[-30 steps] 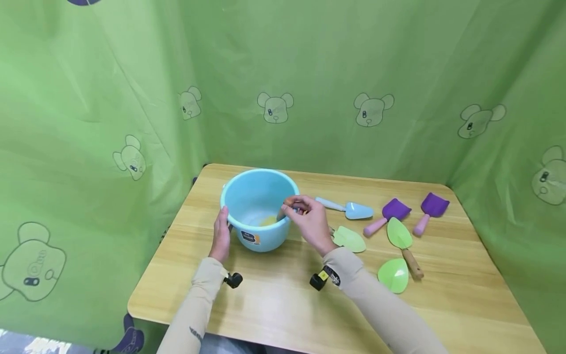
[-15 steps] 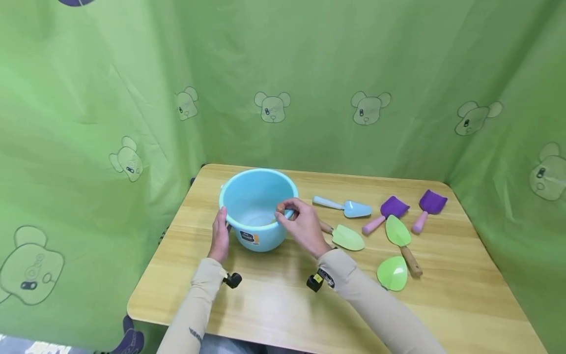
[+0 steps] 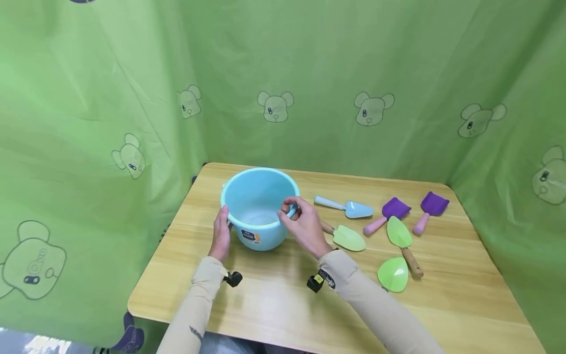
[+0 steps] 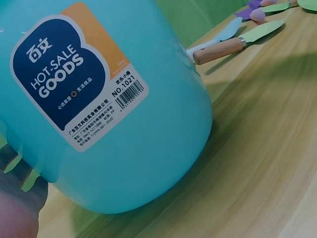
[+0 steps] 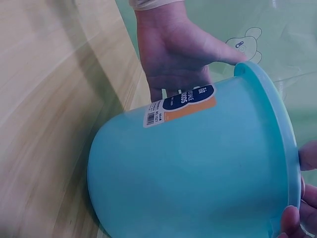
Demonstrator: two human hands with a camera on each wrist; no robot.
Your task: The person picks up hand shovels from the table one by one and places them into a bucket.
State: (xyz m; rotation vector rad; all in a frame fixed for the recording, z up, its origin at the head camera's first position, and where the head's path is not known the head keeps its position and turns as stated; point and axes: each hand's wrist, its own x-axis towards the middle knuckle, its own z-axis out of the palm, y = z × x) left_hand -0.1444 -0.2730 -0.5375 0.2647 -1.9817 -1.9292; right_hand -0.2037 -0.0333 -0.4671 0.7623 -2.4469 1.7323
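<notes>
A light blue bucket (image 3: 261,241) with a printed label (image 4: 74,74) stands on the table. My left hand (image 3: 220,233) holds it at the left, thumb up at the rim and fingers along the outer wall, as the right wrist view shows. At the right side of the rim, my right hand (image 3: 302,226) has its thumb and index finger curled together over the bucket's mouth. Between them shows a small brown end (image 3: 285,209), like a wooden handle; the rest of it is hidden. Other right fingers (image 5: 291,219) bend at the rim's outer side.
Right of the bucket lie a blue trowel (image 3: 357,210), a light green trowel (image 3: 348,238) with a wooden handle, purple scoops (image 3: 396,209) with pink handles, and green leaf-shaped trowels (image 3: 399,233). A green curtain (image 3: 323,137) surrounds the wooden table (image 3: 274,305).
My right hand has shifted slightly left and down at the rim. The yellow patch inside the bucket has gone from sight, and the green trowel's wooden handle has come into view. My left hand stays put.
</notes>
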